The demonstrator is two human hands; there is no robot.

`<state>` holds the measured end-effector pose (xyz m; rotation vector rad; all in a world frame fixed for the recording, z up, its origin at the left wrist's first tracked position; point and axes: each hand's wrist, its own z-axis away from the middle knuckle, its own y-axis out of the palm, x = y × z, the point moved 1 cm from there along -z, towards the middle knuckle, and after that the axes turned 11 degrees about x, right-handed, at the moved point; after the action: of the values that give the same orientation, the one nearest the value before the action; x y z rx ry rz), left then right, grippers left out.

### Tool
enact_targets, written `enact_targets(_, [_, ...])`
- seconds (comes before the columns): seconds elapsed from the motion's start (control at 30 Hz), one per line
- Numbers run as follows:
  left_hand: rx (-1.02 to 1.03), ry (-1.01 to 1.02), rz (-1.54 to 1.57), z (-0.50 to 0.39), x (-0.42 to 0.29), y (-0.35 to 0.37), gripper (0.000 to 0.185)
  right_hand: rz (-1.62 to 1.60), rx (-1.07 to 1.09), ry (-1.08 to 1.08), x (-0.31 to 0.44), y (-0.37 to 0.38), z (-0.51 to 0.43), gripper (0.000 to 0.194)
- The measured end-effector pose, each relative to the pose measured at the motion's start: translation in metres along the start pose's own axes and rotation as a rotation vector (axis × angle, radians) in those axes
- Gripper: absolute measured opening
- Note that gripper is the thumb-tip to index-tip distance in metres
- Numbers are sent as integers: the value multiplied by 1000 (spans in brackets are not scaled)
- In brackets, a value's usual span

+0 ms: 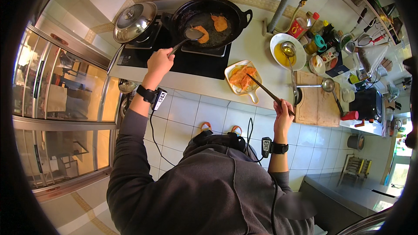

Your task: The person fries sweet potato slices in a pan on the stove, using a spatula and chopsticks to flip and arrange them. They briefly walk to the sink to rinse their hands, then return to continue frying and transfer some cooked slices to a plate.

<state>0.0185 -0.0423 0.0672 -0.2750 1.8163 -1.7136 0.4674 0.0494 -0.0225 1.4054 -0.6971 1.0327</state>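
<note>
My left hand [160, 61] grips the handle of a metal ladle [192, 34], whose bowl is in the black wok [237, 32] against a curved orange-brown fried piece [203, 35]. Another fried piece [219, 23] lies apart in the dark oil. My right hand [282, 112] holds dark chopsticks [266, 90], their tips at the fried pieces [242, 77] piled on a small white dish with a handle [252, 96]. Farther right, a white bowl [274, 44] of yellow liquid holds a second ladle [288, 49].
A lidded metal pan [135, 19] stands on the left burner of the black cooktop [209, 65]. Right of the bowl lie a wooden cutting board [315, 104] and another ladle [328, 85]. Bottles [313, 19] crowd the back right, near a vertical pipe [283, 5]. A black appliance [365, 104] stands farther right.
</note>
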Motion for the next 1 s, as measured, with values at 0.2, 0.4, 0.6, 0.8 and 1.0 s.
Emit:
enact_targets(0.2, [-20, -14, 61, -24, -16, 8, 27, 20, -10, -9, 2, 1, 1, 13])
enact_targets(0.4, [25, -50, 91, -42, -21, 23, 30, 80, -66, -22, 13, -9, 7, 24])
enact_targets(0.6, [-27, -4, 146, -45, -22, 16, 32, 202, -66, -34, 8, -16, 1, 24])
enact_targets(0.8, [-52, 13, 201, -20, -18, -3, 31, 209, -87, 34, -15, -19, -19, 27])
enact_targets(1.0, [-35, 17, 262, -3, -14, -1, 31, 267, 89, 108, -26, 3, -34, 32])
